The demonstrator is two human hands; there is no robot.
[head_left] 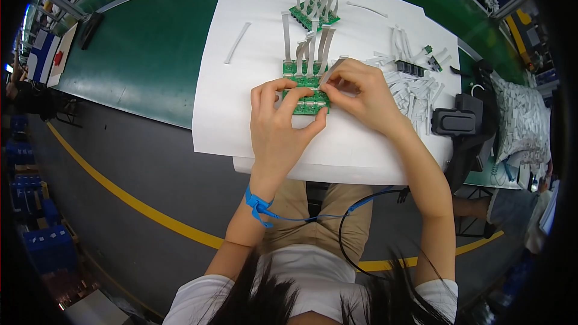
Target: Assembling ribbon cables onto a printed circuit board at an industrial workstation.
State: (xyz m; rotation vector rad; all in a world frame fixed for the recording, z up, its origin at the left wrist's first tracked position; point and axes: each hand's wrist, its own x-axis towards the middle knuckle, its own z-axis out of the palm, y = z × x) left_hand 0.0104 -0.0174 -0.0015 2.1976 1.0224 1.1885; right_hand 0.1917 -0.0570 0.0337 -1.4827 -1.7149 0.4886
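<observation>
A: Item one, the board?
B: Board [303,79], green, flat on the white sheet [220,108], in front of the person, between and under the fingers. Upright cables [286,39], grey, several, at its far part.

A: Item two, left hand?
B: Left hand [280,126], palm down, fingers bent and parted. Fingertips on the board; thumb well apart from the forefinger, at the board's near right corner. Whether it grips the board or only rests there, I cannot tell.

A: Item three, right hand?
B: Right hand [364,96], thumb and forefinger pinched together on one grey cable [333,71], at the board's right edge. The cable leans up and to the right. Its lower end is hidden by the fingers; whether it is seated, I cannot tell.

A: On the same sheet?
B: Second board [299,17], green, beyond the first, with its own cluster of raised cables. Stray cable [237,43], single, to the left. Another strip [367,9], to the right of the second board. Pile [415,96] of loose cables, right of the right hand. Black block [410,68], among them.

A: Remainder?
B: Blue strap [257,203], one, on the left wrist, with a blue cord attached. Green table [150,48], under the sheet. Yellow line [138,204], on the grey floor.
</observation>
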